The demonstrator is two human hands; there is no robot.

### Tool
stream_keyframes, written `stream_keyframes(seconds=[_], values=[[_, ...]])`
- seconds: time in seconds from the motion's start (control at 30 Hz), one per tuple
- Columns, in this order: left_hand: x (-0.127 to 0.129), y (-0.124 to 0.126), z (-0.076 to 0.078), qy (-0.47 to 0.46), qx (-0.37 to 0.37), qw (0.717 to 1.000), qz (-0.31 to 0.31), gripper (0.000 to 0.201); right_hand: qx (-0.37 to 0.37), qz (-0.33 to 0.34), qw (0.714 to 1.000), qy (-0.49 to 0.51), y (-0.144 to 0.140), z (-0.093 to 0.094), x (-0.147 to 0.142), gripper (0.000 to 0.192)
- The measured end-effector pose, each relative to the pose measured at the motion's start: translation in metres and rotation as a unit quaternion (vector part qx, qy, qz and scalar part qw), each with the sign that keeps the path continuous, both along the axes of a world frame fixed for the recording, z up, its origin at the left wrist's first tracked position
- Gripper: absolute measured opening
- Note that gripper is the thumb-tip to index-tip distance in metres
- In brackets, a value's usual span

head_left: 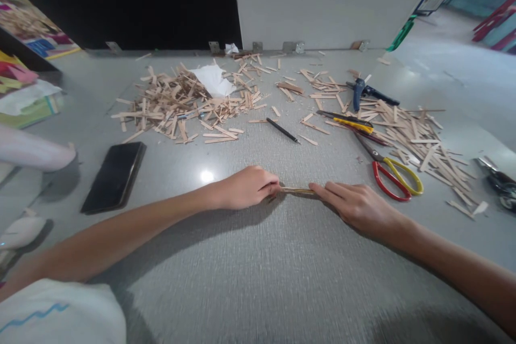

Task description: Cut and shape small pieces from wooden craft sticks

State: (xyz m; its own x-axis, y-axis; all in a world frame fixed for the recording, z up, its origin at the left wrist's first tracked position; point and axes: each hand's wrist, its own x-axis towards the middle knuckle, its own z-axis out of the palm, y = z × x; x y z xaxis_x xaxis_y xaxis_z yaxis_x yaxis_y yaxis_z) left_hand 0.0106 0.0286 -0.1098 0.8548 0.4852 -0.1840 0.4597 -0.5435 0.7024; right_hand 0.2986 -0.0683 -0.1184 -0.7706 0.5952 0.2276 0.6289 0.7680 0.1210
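Between my hands, just above or on the grey surface, runs a narrow bundle of thin wooden strips (297, 190). My left hand (252, 187) is closed around its left end, fingers curled and fingertips pinched. At the other end my right hand (357, 205) pinches the strips, thumb underneath and mostly hidden, fingers pressed together on top. A black pen (282, 130) lies beyond the hands. To the right of my right hand are scissors (393, 174) with one red and one yellow handle.
A large pile of wooden sticks (173, 99) lies back left with a white tissue (213, 80). More sticks (419, 134) spread at right, near a yellow utility knife (350, 123) and dark blue clamp-like tool (365, 92). A black phone (114, 176) lies left. A panel (322, 0) stands behind.
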Motion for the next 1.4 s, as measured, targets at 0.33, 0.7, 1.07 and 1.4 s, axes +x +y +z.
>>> stream_keyframes(seconds=[0.33, 0.7, 1.07, 1.4], values=[[0.000, -0.002, -0.005, 0.002, 0.043, 0.999, -0.012, 0.037, 0.129, 0.039, 0.989, -0.063, 0.001, 0.009, -0.002, 0.036], [0.000, 0.004, -0.004, -0.009, 0.012, 1.000, -0.017, 0.035, 0.102, 0.048, 0.993, -0.029, 0.005, 0.004, 0.006, 0.036], [-0.001, 0.004, -0.006, -0.021, 0.015, 1.000, -0.015, 0.036, 0.110, 0.033, 0.993, -0.033, 0.004, 0.003, 0.004, 0.036], [-0.002, 0.004, -0.005, -0.017, 0.009, 1.000, -0.014, 0.036, 0.083, 0.030, 0.996, -0.027, 0.004, 0.001, 0.005, 0.041]])
